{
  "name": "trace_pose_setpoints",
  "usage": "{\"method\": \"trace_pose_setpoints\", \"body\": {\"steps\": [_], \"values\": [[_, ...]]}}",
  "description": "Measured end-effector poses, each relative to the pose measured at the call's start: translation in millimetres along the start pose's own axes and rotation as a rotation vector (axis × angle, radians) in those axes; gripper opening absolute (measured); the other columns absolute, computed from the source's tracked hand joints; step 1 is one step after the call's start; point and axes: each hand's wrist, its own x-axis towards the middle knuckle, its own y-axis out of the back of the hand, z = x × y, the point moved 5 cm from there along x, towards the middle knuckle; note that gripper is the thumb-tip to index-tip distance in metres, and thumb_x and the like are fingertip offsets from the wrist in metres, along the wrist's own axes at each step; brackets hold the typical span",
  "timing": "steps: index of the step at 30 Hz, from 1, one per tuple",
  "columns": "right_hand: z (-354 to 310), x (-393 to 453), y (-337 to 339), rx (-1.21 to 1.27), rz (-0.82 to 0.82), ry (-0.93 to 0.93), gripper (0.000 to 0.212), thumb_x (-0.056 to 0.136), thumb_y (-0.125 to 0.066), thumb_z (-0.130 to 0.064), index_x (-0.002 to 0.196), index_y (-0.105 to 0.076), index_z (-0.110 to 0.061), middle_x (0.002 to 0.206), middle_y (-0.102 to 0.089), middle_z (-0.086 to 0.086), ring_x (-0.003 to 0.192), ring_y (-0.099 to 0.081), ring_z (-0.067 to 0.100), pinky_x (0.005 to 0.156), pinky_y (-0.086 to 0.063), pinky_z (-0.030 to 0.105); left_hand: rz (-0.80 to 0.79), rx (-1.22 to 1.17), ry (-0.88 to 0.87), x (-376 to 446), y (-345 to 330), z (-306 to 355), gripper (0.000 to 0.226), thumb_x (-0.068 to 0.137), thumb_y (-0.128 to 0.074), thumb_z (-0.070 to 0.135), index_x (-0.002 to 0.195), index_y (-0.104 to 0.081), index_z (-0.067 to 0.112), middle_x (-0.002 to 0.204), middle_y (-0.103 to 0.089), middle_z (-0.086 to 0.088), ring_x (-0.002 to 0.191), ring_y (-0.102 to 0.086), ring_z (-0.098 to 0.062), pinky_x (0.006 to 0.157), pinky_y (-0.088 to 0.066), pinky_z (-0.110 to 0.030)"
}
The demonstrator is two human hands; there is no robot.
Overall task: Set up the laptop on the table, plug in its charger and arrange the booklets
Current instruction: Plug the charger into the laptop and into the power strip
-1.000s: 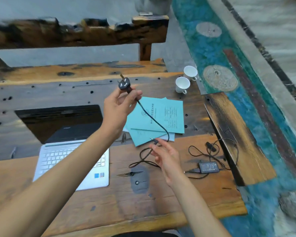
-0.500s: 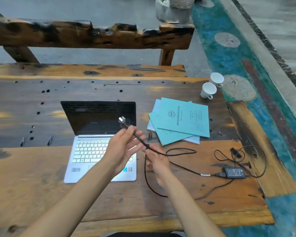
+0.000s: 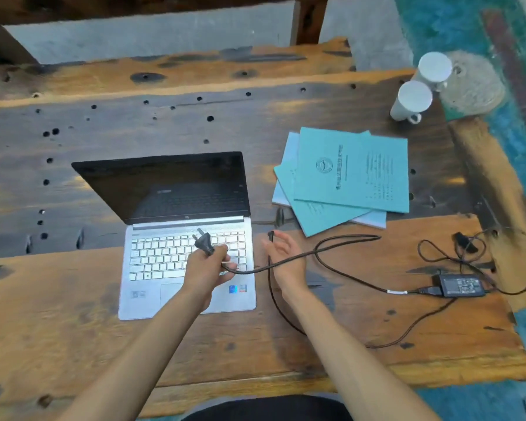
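Head view: laptop opened at centre; wall plug gripped by curled left hand, connector tip pinched by right hand; nothing plugged in, booklets at upper right unsorted.

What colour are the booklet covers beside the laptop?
Light teal-blue booklets with dark print, clearest in the head view.

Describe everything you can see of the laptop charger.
The charger is black: a flat labelled brick lying on the wooden table at right, two thin leads looping across the boards. The left hand grips its pronged wall plug above the laptop keyboard; the right hand pinches the other lead's small tip.
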Motion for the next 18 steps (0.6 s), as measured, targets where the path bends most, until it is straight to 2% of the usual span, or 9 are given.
{"method": "trace_pose_setpoints", "body": {"steps": [3, 6, 8, 10, 11, 12, 15, 16, 18], "values": [[11.6, 26.1, 3.3, -0.063, 0.028, 0.014, 0.026, 0.088, -0.079, -0.016, 0.113, -0.071, -0.017, 0.098, -0.072, -0.008, 0.082, -0.067, -0.008, 0.072, -0.049, 0.005, 0.115, 0.268, -0.137, 24.1, -4.3, -5.0, 0.015, 0.099, -0.055, 0.023, 0.093, -0.062, 0.012, 0.094, -0.064, -0.007, 0.074, -0.064, -0.014, 0.067, -0.058, -0.032], [20.1, 47.6, 6.3, -0.151, 0.021, 0.046, 0.031, 0.088, -0.079, -0.015, 0.117, -0.073, -0.009, 0.093, -0.070, -0.012, 0.079, -0.064, -0.014, 0.072, -0.048, 0.005, 0.202, 0.613, -0.425, 39.9, -6.3, -0.1, 0.014, 0.097, -0.053, 0.028, 0.109, -0.060, 0.023, 0.105, -0.063, 0.000, 0.096, -0.060, -0.018, 0.079, -0.044, -0.032], [24.0, 56.4, 4.8, -0.191, 0.008, 0.066, 0.030, 0.087, -0.080, -0.014, 0.115, -0.074, -0.007, 0.089, -0.069, -0.014, 0.077, -0.065, -0.014, 0.073, -0.049, 0.007, 0.120, 0.794, -0.560, 51.8, -11.0, -0.1, 0.028, 0.098, -0.048, 0.028, 0.126, -0.053, 0.028, 0.116, -0.056, -0.002, 0.115, -0.056, -0.028, 0.075, -0.046, -0.034], [28.5, 58.4, 0.5, -0.206, 0.006, 0.074, 0.029, 0.086, -0.081, -0.019, 0.114, -0.074, -0.013, 0.088, -0.074, -0.010, 0.081, -0.069, -0.007, 0.075, -0.051, 0.011, 0.007, 0.935, -0.606, 63.3, -11.1, -4.5, 0.047, 0.099, -0.044, 0.027, 0.146, -0.039, 0.029, 0.149, -0.041, 0.000, 0.144, -0.034, -0.040, 0.079, -0.054, -0.040], [30.6, 57.5, -1.6, -0.219, 0.014, 0.082, 0.028, 0.086, -0.081, -0.023, 0.113, -0.074, -0.016, 0.089, -0.076, -0.008, 0.082, -0.070, -0.003, 0.076, -0.052, 0.011, -0.035, 0.975, -0.620, 66.4, -8.7, -6.5, 0.058, 0.100, -0.044, 0.027, 0.155, -0.028, 0.028, 0.161, -0.027, 0.011, 0.153, -0.018, -0.037, 0.087, -0.053, -0.043], [32.3, 56.7, -3.4, -0.240, 0.029, 0.097, 0.027, 0.086, -0.081, -0.026, 0.111, -0.075, -0.018, 0.090, -0.077, -0.007, 0.082, -0.070, -0.002, 0.075, -0.051, 0.010, -0.070, 1.002, -0.632, 69.5, -5.1, -8.1, 0.065, 0.099, -0.044, 0.028, 0.159, -0.019, 0.025, 0.163, -0.019, 0.020, 0.156, -0.007, -0.031, 0.096, -0.049, -0.048], [31.9, 59.5, -8.0, -0.310, 0.108, 0.178, 0.024, 0.086, -0.081, -0.023, 0.109, -0.078, -0.014, 0.087, -0.077, -0.007, 0.077, -0.067, -0.010, 0.069, -0.048, 0.004, -0.182, 1.124, -0.626, 84.5, -0.2, -11.0, 0.073, 0.096, -0.038, 0.035, 0.161, -0.008, 0.026, 0.168, -0.015, 0.011, 0.157, 0.009, -0.021, 0.121, -0.022, -0.058], [30.5, 61.0, -9.3, -0.322, 0.139, 0.211, 0.023, 0.086, -0.081, -0.019, 0.108, -0.079, -0.011, 0.086, -0.076, -0.006, 0.074, -0.065, -0.013, 0.067, -0.046, 0.002, -0.217, 1.174, -0.631, 87.7, -2.0, -11.7, 0.073, 0.095, -0.038, 0.036, 0.161, -0.008, 0.028, 0.169, -0.009, 0.014, 0.156, 0.012, -0.017, 0.124, -0.014, -0.055], [27.6, 63.4, -10.1, -0.347, 0.201, 0.268, 0.021, 0.085, -0.081, -0.012, 0.105, -0.079, -0.006, 0.083, -0.075, 0.000, 0.070, -0.062, -0.013, 0.065, -0.043, -0.001, -0.260, 1.259, -0.697, 88.6, -7.6, -12.6, 0.071, 0.095, -0.038, 0.038, 0.161, -0.013, 0.025, 0.166, 0.001, 0.023, 0.153, 0.013, -0.007, 0.123, -0.007, -0.038]]}}
